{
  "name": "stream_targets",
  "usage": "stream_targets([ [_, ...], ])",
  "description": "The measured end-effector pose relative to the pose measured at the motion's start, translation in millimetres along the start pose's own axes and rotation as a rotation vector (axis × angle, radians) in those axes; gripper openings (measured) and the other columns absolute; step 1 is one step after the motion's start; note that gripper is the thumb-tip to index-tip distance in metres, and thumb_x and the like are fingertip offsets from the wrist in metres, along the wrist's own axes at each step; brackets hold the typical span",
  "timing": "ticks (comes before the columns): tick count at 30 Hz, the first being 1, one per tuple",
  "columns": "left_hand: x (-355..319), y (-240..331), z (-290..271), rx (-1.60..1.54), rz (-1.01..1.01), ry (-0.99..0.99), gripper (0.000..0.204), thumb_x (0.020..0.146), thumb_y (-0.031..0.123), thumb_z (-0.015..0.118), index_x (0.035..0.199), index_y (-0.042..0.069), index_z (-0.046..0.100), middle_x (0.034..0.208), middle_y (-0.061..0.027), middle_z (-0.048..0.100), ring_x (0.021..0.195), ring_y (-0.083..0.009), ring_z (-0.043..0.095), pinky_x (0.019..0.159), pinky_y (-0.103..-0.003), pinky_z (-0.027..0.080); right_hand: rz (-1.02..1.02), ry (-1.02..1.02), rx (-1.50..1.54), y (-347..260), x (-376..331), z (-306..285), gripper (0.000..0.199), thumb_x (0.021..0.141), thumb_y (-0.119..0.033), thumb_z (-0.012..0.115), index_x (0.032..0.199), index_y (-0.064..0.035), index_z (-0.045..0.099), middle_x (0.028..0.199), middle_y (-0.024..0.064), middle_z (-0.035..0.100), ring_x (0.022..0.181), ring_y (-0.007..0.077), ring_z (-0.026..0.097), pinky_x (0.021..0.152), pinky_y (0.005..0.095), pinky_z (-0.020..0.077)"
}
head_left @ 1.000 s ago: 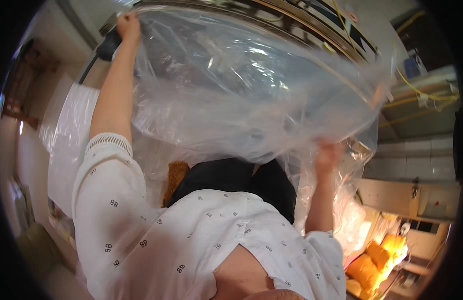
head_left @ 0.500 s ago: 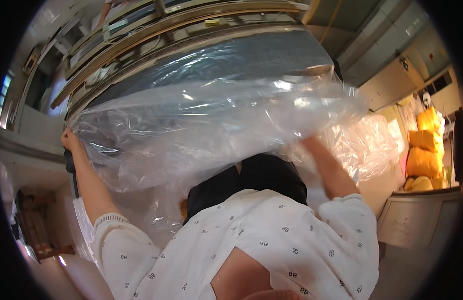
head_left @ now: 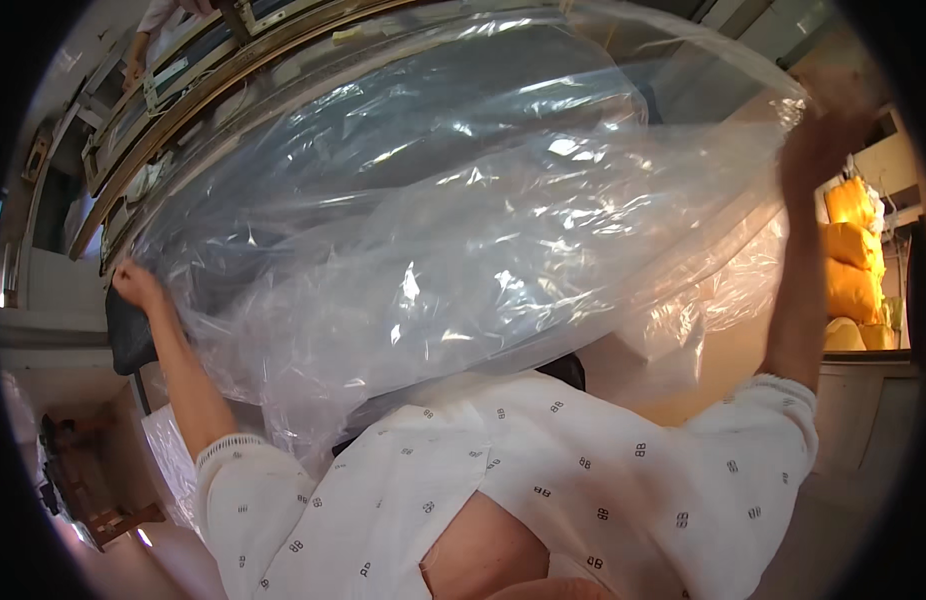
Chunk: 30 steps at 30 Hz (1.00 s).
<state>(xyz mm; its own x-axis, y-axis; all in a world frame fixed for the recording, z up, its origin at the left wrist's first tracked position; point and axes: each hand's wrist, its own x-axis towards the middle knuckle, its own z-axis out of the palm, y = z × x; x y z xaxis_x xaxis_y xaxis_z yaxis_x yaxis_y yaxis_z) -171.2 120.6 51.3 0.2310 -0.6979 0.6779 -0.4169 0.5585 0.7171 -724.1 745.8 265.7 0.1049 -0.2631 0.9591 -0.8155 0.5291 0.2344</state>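
A wide sheet of clear plastic film (head_left: 463,270) stretches between my two hands, over a dark flat work surface (head_left: 413,110) and down toward my lap. At the far left my left hand (head_left: 138,284) is closed on the film's left edge. High on the right, blurred by motion, my right hand (head_left: 831,108) grips the opposite edge, and the film is gathered to a point there. The film is wrinkled and shiny, with its near edge hanging in front of my shirt.
A long machine frame with rails (head_left: 183,110) runs along the far side. Behind it another person's hand (head_left: 135,72) shows at top left. More crumpled film (head_left: 718,305) lies on the right, near stacked yellow bundles (head_left: 851,255). A black padded object (head_left: 131,335) stands below my left hand.
My right hand has swung up and out to the right, lifting and spreading the film. The left hand stays near the same corner, slightly farther left.
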Motion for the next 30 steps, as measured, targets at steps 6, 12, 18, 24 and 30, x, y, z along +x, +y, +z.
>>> stream_targets([
  [6,48,-82,-116,0.548,0.035,-0.027,0.033,0.084,0.026,0.049,0.092,-0.005,0.056,0.091,-0.0179,0.058,0.083,-0.0302,0.055,0.077,-0.035,0.042,-0.046,-0.944,-0.034,-32,-171,94,0.051,0.074,-0.037,0.064,0.118,-0.0162,0.049,0.117,0.0027,0.049,0.11,0.0206,0.046,0.091,0.0424,0.0346],
  [12,38,-94,-124,0.682,-0.01,-0.045,0.029,0.086,0.023,0.049,0.094,-0.003,0.056,0.095,-0.0191,0.058,0.086,-0.0313,0.055,0.078,-0.036,0.042,0.225,-0.539,0.195,-90,-104,147,0.025,0.075,-0.033,0.064,0.087,-0.0119,0.059,0.091,0.0019,0.054,0.08,0.0212,0.053,0.074,0.0348,0.0395],
  [18,44,-94,-119,0.655,0.1,-0.021,0.032,0.086,0.026,0.049,0.095,-0.004,0.056,0.094,-0.0193,0.058,0.086,-0.0315,0.056,0.077,-0.036,0.043,-0.033,-0.649,0.558,-83,-100,195,0.022,0.077,-0.026,0.062,0.084,-0.0055,0.058,0.079,0.003,0.057,0.07,0.0217,0.053,0.068,0.0321,0.041],
  [24,41,-93,-127,0.635,0.069,0.024,0.034,0.087,0.028,0.051,0.097,-0.004,0.055,0.096,-0.0189,0.058,0.086,-0.0284,0.056,0.079,-0.034,0.043,0.486,-0.984,0.5,-108,-92,248,0.024,0.079,-0.03,0.055,0.078,-0.0069,0.062,0.063,0.0082,0.058,0.063,0.0259,0.057,0.059,0.0368,0.0435],
  [30,56,-69,-202,-0.054,-0.353,-0.272,0.027,0.088,0.026,0.053,0.106,0.005,0.054,0.105,-0.0074,0.056,0.098,-0.0195,0.052,0.087,-0.032,0.039,0.484,-0.976,0.472,-124,-98,275,0.021,0.075,-0.034,0.059,0.082,-0.0143,0.063,0.064,0.0028,0.06,0.066,0.0197,0.059,0.061,0.0342,0.0437],
])
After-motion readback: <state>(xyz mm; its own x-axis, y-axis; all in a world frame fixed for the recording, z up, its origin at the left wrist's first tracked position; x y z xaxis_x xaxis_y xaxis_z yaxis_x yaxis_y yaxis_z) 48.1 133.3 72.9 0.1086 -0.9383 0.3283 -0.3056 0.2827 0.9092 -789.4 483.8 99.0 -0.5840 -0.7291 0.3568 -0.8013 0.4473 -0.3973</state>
